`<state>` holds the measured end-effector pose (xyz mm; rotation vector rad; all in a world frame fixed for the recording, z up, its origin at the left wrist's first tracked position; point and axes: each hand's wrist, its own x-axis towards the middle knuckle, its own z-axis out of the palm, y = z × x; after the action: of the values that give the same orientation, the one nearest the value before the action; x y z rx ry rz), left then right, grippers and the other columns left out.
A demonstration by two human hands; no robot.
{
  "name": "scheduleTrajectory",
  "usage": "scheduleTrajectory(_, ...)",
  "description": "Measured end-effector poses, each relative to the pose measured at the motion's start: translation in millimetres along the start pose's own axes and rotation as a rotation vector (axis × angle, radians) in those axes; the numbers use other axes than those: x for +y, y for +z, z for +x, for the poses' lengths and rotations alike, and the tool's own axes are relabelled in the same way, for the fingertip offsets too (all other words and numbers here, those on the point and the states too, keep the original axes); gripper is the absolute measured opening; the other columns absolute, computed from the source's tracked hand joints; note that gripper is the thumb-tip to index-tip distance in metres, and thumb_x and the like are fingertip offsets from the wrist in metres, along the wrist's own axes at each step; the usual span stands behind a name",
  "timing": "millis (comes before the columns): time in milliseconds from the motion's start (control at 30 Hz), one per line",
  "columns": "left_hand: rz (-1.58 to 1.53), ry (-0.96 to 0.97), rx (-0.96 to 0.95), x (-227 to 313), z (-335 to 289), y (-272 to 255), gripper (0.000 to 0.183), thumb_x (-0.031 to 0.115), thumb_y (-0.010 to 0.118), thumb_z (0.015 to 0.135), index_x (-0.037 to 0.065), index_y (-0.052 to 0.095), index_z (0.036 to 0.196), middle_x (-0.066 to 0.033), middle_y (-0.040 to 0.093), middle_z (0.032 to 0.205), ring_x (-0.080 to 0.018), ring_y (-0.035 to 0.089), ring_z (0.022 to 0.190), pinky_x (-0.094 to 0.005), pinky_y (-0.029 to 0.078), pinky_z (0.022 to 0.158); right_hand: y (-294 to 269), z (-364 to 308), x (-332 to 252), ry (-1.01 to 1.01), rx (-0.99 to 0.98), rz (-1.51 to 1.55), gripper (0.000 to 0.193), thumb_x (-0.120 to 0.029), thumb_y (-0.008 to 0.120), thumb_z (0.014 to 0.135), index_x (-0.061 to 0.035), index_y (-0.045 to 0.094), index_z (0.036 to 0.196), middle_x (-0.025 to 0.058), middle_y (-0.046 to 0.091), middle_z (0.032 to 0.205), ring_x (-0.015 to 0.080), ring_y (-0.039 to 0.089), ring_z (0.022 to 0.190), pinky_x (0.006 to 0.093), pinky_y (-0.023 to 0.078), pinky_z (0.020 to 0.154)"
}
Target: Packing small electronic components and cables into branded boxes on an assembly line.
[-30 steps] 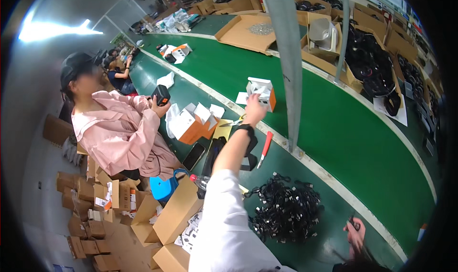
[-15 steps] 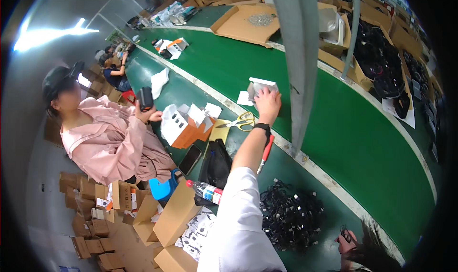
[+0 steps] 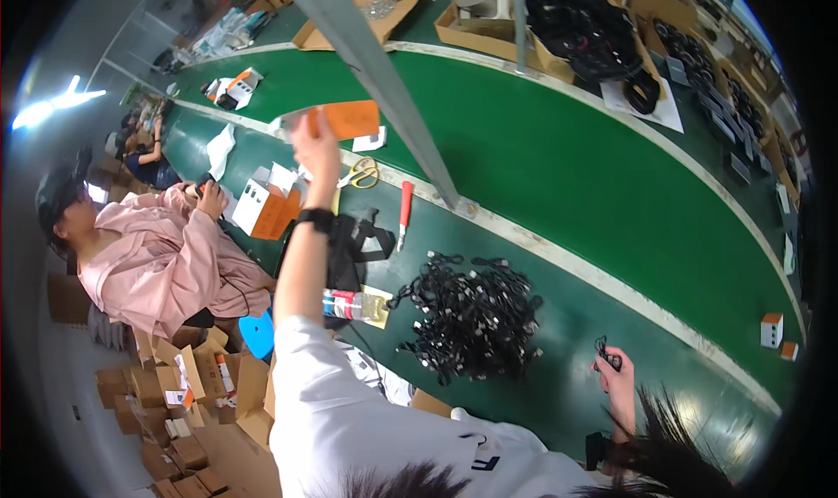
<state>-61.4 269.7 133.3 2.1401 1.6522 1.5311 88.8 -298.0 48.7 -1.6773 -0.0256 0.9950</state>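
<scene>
My left hand (image 3: 316, 144) is raised over the green conveyor belt with its fingers closed on an orange and white box (image 3: 353, 120). The box is slightly blurred, its orange side turned up. A small white piece (image 3: 371, 138) lies on the belt just past the box. To the right, my right hand (image 3: 616, 374) is closed around a coiled black cable (image 3: 604, 351) above the dark green table. Between my arms sits a big heap of black cables (image 3: 471, 319) with pale plugs.
Red-handled cutter (image 3: 405, 214), yellow scissors (image 3: 360, 173), a black bag (image 3: 349, 249) and a bottle (image 3: 353, 305) lie by my left arm. A grey metal post (image 3: 393, 96) rises at the belt's edge. A person in pink (image 3: 175, 245) works at left beside an open orange-white box (image 3: 266, 208).
My left hand has lifted the box off the belt, its orange side now showing. The view has swung right. My right hand still holds the cable, now more fully in view.
</scene>
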Motion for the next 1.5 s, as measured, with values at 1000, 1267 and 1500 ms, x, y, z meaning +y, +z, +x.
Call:
scheduleTrajectory(1000, -0.589, 0.649, -1.056, 264.7, -604.3, -259.4, 0.052, 0.023, 0.066, 0.074, -0.002, 0.044, 0.114, -0.0204, 0.043, 0.118, -0.0374, 0.040, 0.110, -0.0443, 0.033, 0.094, -188.3, -198.3, 120.4, -0.261, 0.269, 0.168, 0.013, -0.011, 0.061, 0.081, -0.0021, 0.053, 0.088, 0.0066, 0.066, 0.071, 0.0039, 0.035, 0.035, 0.0208, 0.025, 0.032)
scheduleTrajectory(1267, -0.420, 0.622, -1.203, 271.5, -589.1, -247.5, 0.041, 0.022, 0.060, 0.077, -0.002, 0.051, 0.109, -0.0180, 0.052, 0.111, -0.0321, 0.045, 0.105, -0.0410, 0.037, 0.089, -180.9, -202.5, 105.4, -0.270, 0.184, 0.159, 0.017, -0.011, 0.060, 0.082, 0.0001, 0.052, 0.091, 0.0069, 0.065, 0.075, 0.0059, 0.052, 0.054, 0.0220, 0.039, 0.048)
scheduleTrajectory(1500, -0.473, 0.817, -1.414, 245.6, -587.5, -238.8, 0.022, 0.008, 0.055, 0.072, -0.003, 0.058, 0.091, -0.0186, 0.057, 0.094, -0.0345, 0.051, 0.094, -0.0421, 0.039, 0.087, -126.1, -149.8, 85.1, -0.653, 0.200, -0.234, 0.014, -0.008, 0.061, 0.079, 0.0007, 0.053, 0.087, 0.0114, 0.060, 0.071, 0.0161, 0.059, 0.065, 0.0272, 0.047, 0.061)
